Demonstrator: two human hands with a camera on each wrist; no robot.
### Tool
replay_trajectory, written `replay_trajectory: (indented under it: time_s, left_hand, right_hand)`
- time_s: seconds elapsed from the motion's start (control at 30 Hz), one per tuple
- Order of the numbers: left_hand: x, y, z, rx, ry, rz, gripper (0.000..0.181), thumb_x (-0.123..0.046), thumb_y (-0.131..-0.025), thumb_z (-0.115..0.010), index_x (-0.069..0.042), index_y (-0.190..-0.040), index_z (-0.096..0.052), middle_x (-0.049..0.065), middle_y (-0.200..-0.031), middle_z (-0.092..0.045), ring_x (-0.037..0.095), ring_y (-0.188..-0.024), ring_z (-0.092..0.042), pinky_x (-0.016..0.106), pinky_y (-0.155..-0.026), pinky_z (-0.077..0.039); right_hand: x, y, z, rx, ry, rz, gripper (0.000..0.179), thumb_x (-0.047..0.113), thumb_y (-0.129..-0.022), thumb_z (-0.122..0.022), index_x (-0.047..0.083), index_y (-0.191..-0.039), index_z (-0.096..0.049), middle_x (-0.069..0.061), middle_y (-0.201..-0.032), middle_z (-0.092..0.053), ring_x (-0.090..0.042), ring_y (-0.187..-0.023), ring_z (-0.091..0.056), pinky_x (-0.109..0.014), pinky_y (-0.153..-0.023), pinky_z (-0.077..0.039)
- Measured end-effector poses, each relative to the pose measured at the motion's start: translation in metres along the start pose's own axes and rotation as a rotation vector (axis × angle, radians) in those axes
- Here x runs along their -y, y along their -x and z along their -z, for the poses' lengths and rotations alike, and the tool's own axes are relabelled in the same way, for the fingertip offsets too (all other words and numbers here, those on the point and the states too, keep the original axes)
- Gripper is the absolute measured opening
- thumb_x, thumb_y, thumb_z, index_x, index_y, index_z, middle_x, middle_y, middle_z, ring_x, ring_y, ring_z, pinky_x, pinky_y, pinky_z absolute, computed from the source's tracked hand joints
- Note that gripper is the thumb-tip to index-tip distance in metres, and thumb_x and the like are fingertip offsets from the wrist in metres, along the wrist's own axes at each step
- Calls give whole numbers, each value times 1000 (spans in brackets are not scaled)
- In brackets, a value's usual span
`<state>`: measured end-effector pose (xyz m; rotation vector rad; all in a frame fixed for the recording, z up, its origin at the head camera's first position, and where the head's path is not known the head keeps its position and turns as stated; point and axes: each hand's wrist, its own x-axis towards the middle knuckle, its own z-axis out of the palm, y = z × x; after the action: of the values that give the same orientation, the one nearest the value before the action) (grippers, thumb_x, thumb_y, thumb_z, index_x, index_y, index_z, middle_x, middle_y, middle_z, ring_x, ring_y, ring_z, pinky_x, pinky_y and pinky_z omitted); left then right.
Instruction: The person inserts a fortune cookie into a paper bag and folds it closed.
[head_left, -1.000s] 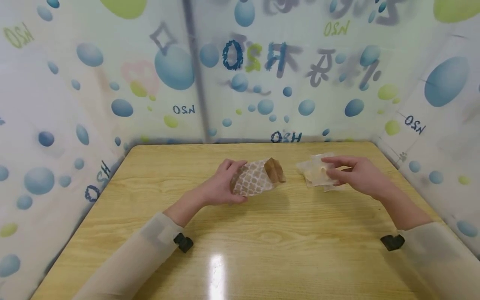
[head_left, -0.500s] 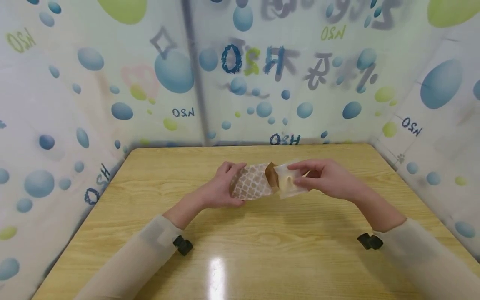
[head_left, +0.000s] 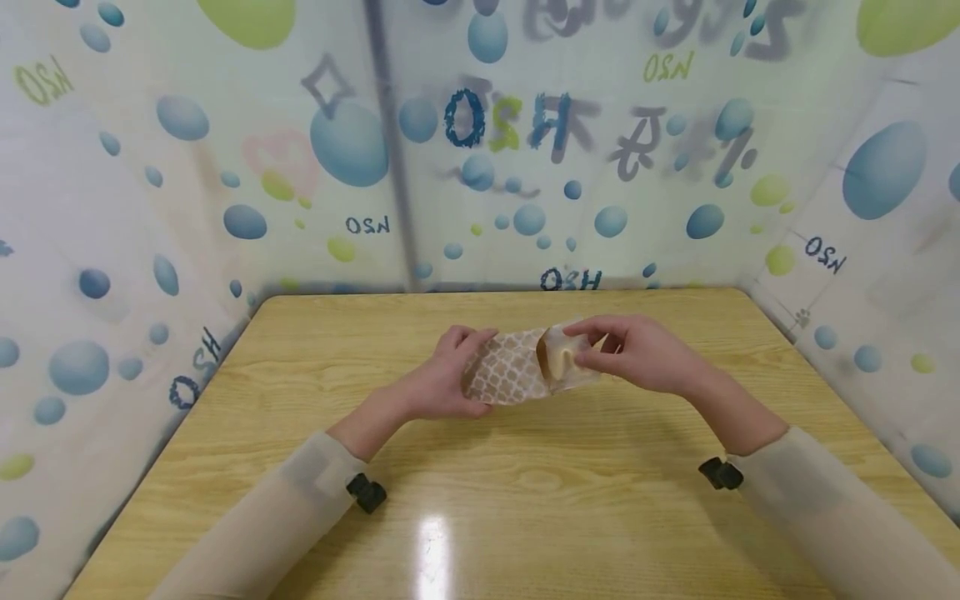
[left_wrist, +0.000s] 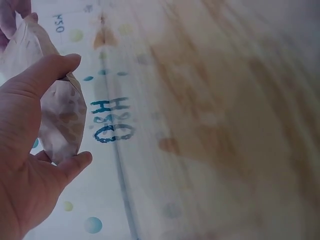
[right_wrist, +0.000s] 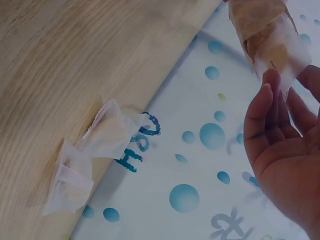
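Note:
A paper bag with a white-and-brown lattice pattern lies sideways above the table, its brown-lined mouth facing right. My left hand grips its closed end, thumb below and fingers above, as the left wrist view also shows. At the mouth, my right hand pinches a small translucent packet with something pale yellow inside. In the right wrist view the packet overlaps the bag's opening; how deep it sits I cannot tell. Two similar packets lie on the table there, hidden behind my right hand in the head view.
The wood-grain table spreads out in front of me, with a bright reflection near its front. Patterned sheets with blue and green drops stand along the back and both sides.
My right hand has picked the packet up from the pile at the right and moved it left to the bag's mouth. The left hand with the bag has barely moved.

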<state>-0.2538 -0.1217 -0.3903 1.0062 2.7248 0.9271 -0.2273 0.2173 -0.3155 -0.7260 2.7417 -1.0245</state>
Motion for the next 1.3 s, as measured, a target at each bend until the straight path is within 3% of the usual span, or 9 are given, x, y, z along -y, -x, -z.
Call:
replay_trajectory:
  time_s: [0.37,0.7,0.93,1.3]
  left_hand:
    - [-3,-2,-2,16,87,36,109,-28,-84,-95,-15,-172,-30,19,-158,-33,35,-143,-42,58,-119,-47]
    - [-1,-1,0,-10,109,48,113,-30,-83,-95,-15,-172,-28,19,-158,-33,35,-142,-44,59,-120,-47]
    - [0,-1,0,-17,113,43,113,-31,-82,-95,-15,-172,-28,20,-157,-34,36,-141,-44,59,-120,-46]
    - [-1,-3,-3,-1,111,42,112,-32,-84,-95,-15,-172,-28,19,-158,-33,35,-143,-43,59,-121,-45]
  right_hand:
    - [0,-5,-19,-48,17,68,39,25,-104,-78,13,-141,-74,-4,-109,-71,-16,-76,-61,-31,-67,-54]
    - [-13,5,-13,-137,-45,36,51,26,-107,-74,21,-156,-62,-6,-116,-73,-19,-74,-64,-31,-68,-55]
    - [-22,4,-15,-127,-54,29,49,27,-108,-73,23,-156,-64,-8,-120,-72,-19,-77,-62,-32,-70,-56]
    - [-21,-4,-26,-105,-12,31,52,28,-105,-77,26,-155,-65,-4,-112,-68,-18,-71,-55,-30,-64,-49]
